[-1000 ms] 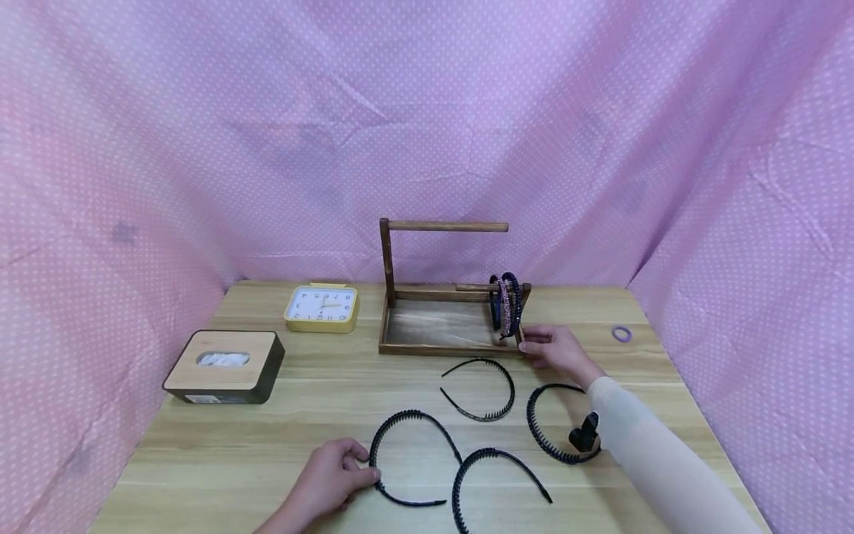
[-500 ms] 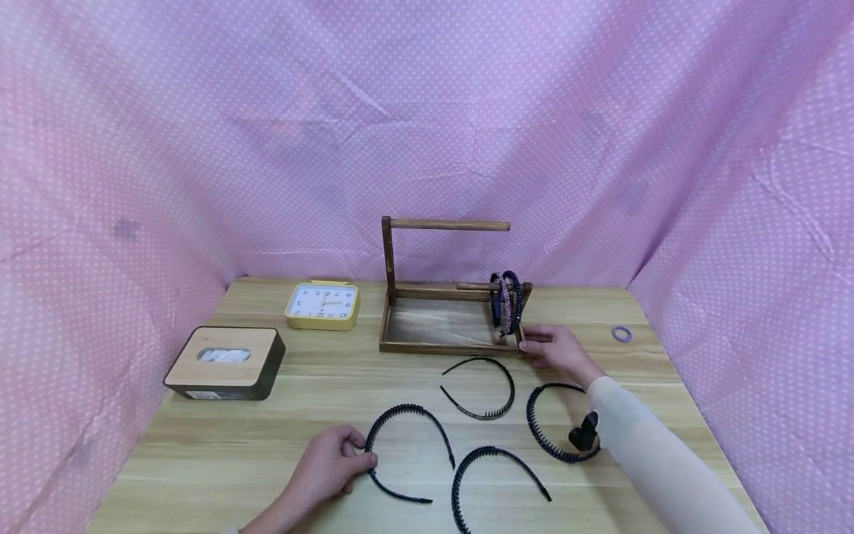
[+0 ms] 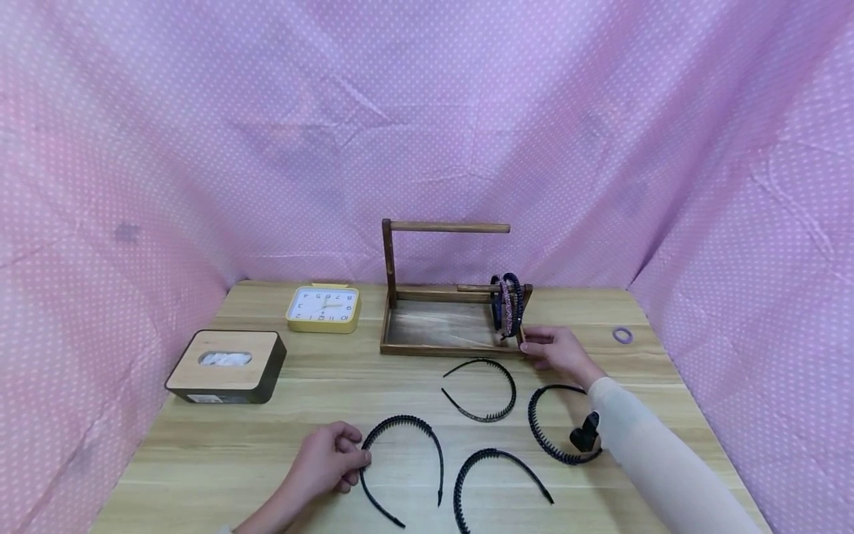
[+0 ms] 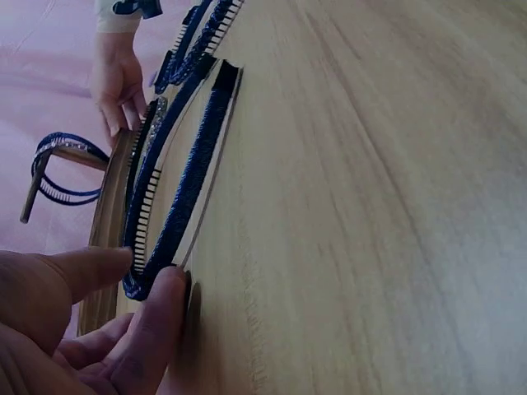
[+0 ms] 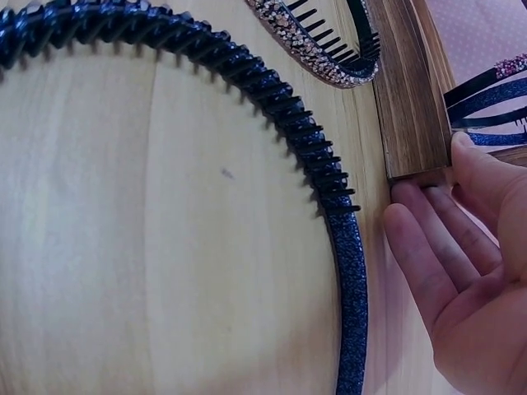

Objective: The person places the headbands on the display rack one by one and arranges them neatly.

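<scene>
My left hand (image 3: pixel 330 460) pinches a dark toothed headband (image 3: pixel 403 420) by its left side, between thumb and fingers. In the left wrist view this headband (image 4: pixel 191 177) looks dark blue, tilted up from the table at the pinched end. At the rack's near right corner, my right hand (image 3: pixel 559 350) holds the brown wooden rack (image 3: pixel 448 351), thumb on its edge and fingers against the outer side. Several headbands (image 3: pixel 508 308), dark and pinkish glittery, hang on the rack's lower bar. Three more lie on the table: a glittery one (image 3: pixel 512 389), one at right (image 3: pixel 539 430), one in front (image 3: pixel 460 486).
A tissue box (image 3: pixel 227 363) and a yellow clock (image 3: pixel 323 310) stand on the left of the wooden table (image 3: pixel 220 452). A purple ring (image 3: pixel 623 335) lies far right. Pink dotted cloth (image 3: pixel 427 133) hangs behind and at the sides.
My left hand has shifted slightly left with the headband, which has turned clockwise so its open ends point downward. My right hand stays at the rack corner.
</scene>
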`<state>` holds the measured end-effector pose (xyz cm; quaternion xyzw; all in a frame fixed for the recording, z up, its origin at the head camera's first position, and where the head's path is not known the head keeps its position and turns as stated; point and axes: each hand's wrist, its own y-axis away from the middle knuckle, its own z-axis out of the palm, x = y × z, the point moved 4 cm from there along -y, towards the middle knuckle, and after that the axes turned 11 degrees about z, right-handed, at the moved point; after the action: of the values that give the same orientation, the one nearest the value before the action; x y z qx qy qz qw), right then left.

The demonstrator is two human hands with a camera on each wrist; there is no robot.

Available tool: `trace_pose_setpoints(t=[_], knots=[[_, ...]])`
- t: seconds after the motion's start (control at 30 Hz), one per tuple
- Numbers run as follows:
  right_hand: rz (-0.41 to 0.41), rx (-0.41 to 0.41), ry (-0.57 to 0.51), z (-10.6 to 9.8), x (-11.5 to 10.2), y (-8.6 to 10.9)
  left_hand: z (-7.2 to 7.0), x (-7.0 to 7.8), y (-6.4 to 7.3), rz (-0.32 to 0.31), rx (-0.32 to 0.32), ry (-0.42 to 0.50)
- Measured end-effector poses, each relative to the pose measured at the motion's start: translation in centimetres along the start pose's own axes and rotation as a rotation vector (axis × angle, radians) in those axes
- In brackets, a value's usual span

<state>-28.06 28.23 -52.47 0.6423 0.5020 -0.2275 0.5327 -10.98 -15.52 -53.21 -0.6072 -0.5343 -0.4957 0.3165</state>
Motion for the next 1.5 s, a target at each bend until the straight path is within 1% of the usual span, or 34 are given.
trace_pose_setpoints(t=[0.17,0.27,0.43,0.53,0.73,0.93,1.1,1.2,1.37,1.5], knots=[[-0.018,-0.009,0.010,-0.2,-0.1,0.0,0.1,-0.1,0.0,0.005,0.003,-0.014],[-0.019,-0.010,0.014,-0.2,-0.1,-0.1,-0.1,-0.2,0.0,-0.016,0.000,-0.007],[-0.018,-0.013,0.009,0.1,-0.1,-0.3,-1.1,-0.5,0.2,-0.054,-0.058,0.089],[-0.015,-0.024,0.005,0.3,-0.1,-0.3,-2.0,-0.5,0.4,-0.050,-0.089,0.164],[0.005,-0.018,-0.002,0.3,0.1,-0.3,-3.8,0.1,0.6,-0.015,-0.112,0.277],[0.008,-0.018,0.000,0.2,0.0,-0.3,-5.2,0.7,0.9,-0.063,-0.134,0.347],[0.007,-0.025,0.009,0.0,-0.2,-0.2,-5.4,1.6,0.8,-0.076,-0.172,0.397],[0.019,-0.019,0.015,-0.1,-0.2,-0.1,-5.3,2.4,0.5,-0.067,-0.204,0.407],[0.023,-0.009,0.032,-0.1,-0.4,0.0,-5.0,3.8,-0.1,-0.020,-0.255,0.409],[0.024,-0.001,0.043,0.0,-0.4,0.1,-4.8,5.2,-0.9,0.018,-0.244,0.390]])
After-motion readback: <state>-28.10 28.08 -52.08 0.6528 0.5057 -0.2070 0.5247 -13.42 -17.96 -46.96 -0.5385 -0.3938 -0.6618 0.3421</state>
